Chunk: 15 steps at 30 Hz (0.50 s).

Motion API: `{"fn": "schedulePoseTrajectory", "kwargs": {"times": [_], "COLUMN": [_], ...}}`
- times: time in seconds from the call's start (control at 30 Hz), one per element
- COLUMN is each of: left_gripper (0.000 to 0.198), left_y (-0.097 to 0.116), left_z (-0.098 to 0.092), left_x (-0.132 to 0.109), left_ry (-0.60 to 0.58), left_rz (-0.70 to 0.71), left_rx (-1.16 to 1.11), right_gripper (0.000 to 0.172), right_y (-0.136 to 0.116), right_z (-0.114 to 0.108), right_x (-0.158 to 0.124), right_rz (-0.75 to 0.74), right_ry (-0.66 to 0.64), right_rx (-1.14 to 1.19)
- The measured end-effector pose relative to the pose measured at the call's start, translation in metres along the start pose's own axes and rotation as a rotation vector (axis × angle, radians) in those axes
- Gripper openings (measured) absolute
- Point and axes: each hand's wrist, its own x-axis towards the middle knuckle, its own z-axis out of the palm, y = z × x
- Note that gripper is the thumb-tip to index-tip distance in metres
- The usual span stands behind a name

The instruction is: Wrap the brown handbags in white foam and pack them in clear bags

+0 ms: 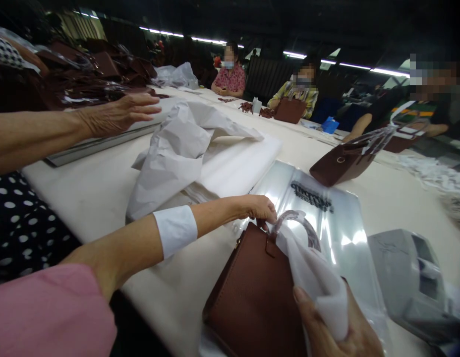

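A brown handbag (256, 292) stands slightly tilted at the table's near edge, its handle (308, 230) wrapped in clear plastic. A soft white sheet (319, 282) drapes over its top and right side, passing by the handle. My left hand (260, 208) is closed at the bag's top edge beside the handle base, fingers curled down by the sheet's end; the fingertips are partly hidden. Lower right, my right hand (337, 327) grips the sheet against the bag's side, with the thumb on the front.
Clear plastic bags (326, 218) lie behind the handbag, right of crumpled white paper (178, 148). A grey tape dispenser (408, 277) stands at right. Another brown handbag (337, 161) sits beyond. A co-worker's hand (122, 111) reaches in from the left, near piled brown bags (107, 64). People sit across.
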Motion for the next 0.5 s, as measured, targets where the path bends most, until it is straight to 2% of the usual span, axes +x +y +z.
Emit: {"fn": "schedulePoseTrajectory", "kwargs": {"times": [0.1, 0.23, 0.37, 0.5], "left_gripper": [0.008, 0.02, 0.029, 0.028], "left_y": [0.017, 0.029, 0.029, 0.023], "left_z": [0.0, -0.002, -0.004, -0.004], "left_x": [-0.011, -0.02, -0.014, -0.004], "left_ry": [0.002, -0.03, -0.098, -0.151], "left_rz": [-0.085, -0.133, -0.201, -0.249], "left_rx": [0.14, 0.296, 0.342, 0.349], "right_gripper": [0.053, 0.055, 0.056, 0.059], "right_y": [0.002, 0.008, 0.006, -0.003], "right_z": [0.001, 0.004, 0.006, 0.004], "right_x": [0.002, 0.0, -0.002, -0.002], "right_rz": [-0.089, -0.073, -0.039, 0.024], "right_ry": [0.017, 0.058, 0.029, -0.03], "right_rx": [-0.021, -0.053, -0.032, 0.017]}}
